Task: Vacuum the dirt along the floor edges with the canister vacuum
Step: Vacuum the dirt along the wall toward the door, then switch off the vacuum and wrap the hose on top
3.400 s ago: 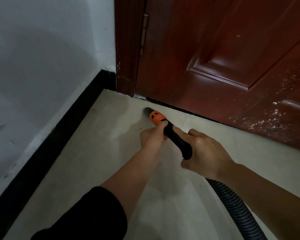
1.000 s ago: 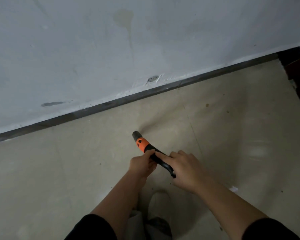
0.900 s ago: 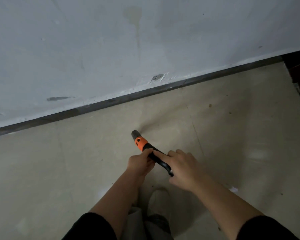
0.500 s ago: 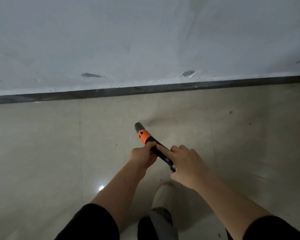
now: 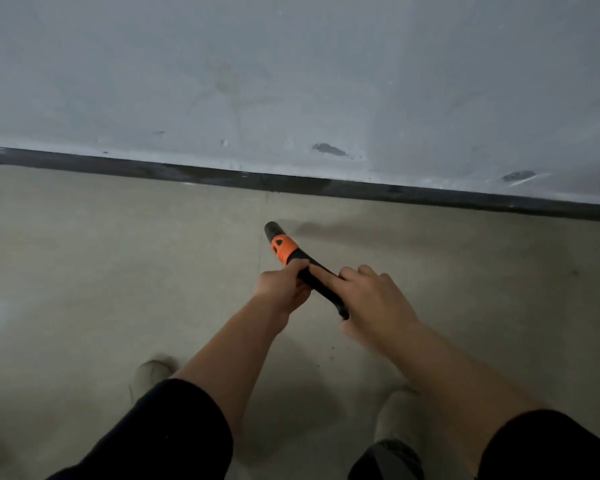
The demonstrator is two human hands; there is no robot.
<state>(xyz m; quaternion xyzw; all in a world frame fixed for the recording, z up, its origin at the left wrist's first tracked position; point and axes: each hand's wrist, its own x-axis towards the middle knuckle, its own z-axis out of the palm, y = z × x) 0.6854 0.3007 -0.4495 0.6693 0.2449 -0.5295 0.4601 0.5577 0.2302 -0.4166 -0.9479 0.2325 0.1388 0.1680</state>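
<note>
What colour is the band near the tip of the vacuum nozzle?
Orange, with small dark markings, on the otherwise black vacuum nozzle. The head view, the only one, shows it clearly.

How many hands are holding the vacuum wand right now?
2. The left hand grips the vacuum wand just behind its orange collar; the right hand holds it farther back, covering its rear end.

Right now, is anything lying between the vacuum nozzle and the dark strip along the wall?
Nothing visible. Only bare floor separates the nozzle from the baseboard. The left hand and right hand hold the nozzle farther back, not in its path.
</note>
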